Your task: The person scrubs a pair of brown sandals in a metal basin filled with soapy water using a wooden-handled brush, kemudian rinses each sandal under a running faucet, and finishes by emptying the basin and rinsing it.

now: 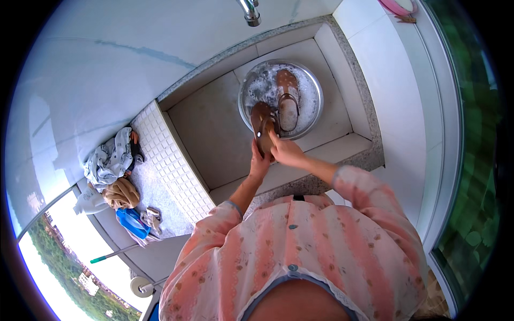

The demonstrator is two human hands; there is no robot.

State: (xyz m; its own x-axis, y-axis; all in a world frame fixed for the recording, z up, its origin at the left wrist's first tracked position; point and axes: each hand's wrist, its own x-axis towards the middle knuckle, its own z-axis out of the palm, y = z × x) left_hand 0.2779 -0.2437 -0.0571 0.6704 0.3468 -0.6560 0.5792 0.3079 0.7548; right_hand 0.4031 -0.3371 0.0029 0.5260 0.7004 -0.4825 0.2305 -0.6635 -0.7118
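A round metal basin with sudsy water stands in a tiled sink. In it lies a brown strapped shoe, its toe towards the tap. A second brown shoe is tilted over the basin's near left rim, toe over the suds. My left hand holds this shoe by the heel end from the left and below. My right hand is at its right side, with fingers at the opening and strap. The undersides of both hands are hidden.
Above the sink hangs a chrome tap. Left of it is a ribbed washboard, with bundled clothes, a tan cloth, a white plastic bottle and a blue container beyond. A granite edge borders the sink.
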